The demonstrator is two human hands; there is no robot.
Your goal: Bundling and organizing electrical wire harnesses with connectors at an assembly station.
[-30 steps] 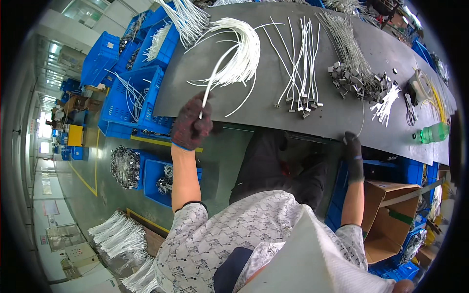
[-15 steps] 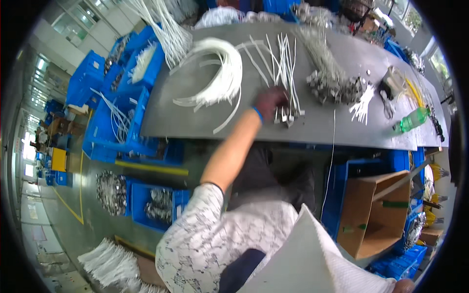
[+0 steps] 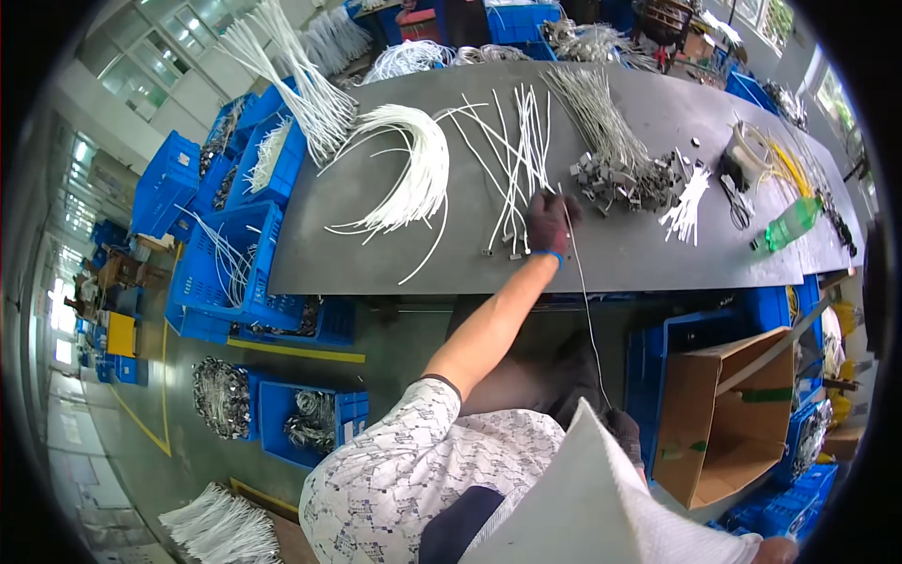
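Observation:
My left hand [image 3: 549, 223], in a dark red glove, is over the metal table near its front edge. Its fingers are curled closed around the upper end of a thin pale cable [image 3: 588, 305]. The cable drops over the table edge to my right hand [image 3: 625, 432], dark-gloved and low beside my lap. The right fingers appear closed on it, partly hidden by white cloth. Left of my left hand lie several loose white cords [image 3: 515, 179] with small metal end pieces. A bundle of grey cables with metal connectors [image 3: 611, 179] lies to its right.
A curved bundle of white cords [image 3: 418, 169] lies on the table [image 3: 329, 254]. Short white strips [image 3: 689, 202] and a green bottle [image 3: 794, 224] are on the right. Blue crates [image 3: 221, 282] stand at the left. An open cardboard box [image 3: 681, 414] stands below the table's right part.
My left hand has moved right, from the loose cords to the cable. The cable's upper part has shifted left to that hand. My right hand has come into view.

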